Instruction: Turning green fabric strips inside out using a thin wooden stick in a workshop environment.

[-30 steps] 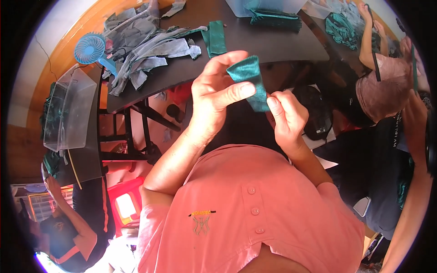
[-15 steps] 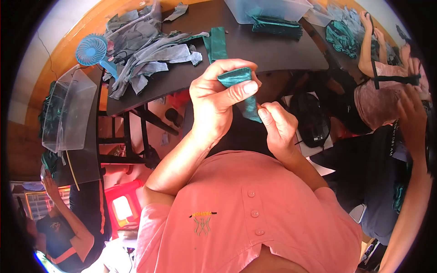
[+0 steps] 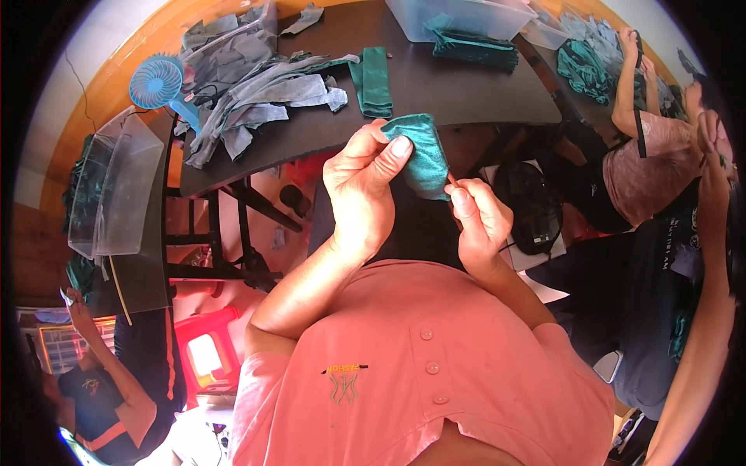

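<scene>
A small piece of green velvet cloth [image 3: 423,159] is held up in front of my chest, its broad face turned toward me. My left hand [image 3: 361,186] is closed on its left edge, with the thumb pressed flat on the front. At the lower right corner of the cloth, my right hand [image 3: 482,217] is closed in a pinch. A thin reddish-brown stick-like thing [image 3: 452,179] pokes up from those fingertips along the cloth's edge; most of it is hidden. Beyond my hands, a folded green velvet strip [image 3: 374,81] lies on the dark table [image 3: 466,97].
Grey-green cloth strips [image 3: 272,97] heap on the table's left, beside a blue fan [image 3: 155,81]. A clear bin [image 3: 458,17] and stacked green pieces [image 3: 474,50] stand at the back. People sit at left and right; another clear bin [image 3: 116,190] is at far left.
The green velvet piece has opened out from a narrow fold, showing its broad face. My left hand has shifted its hold to the left edge; my right hand stays close to the lower right corner.
</scene>
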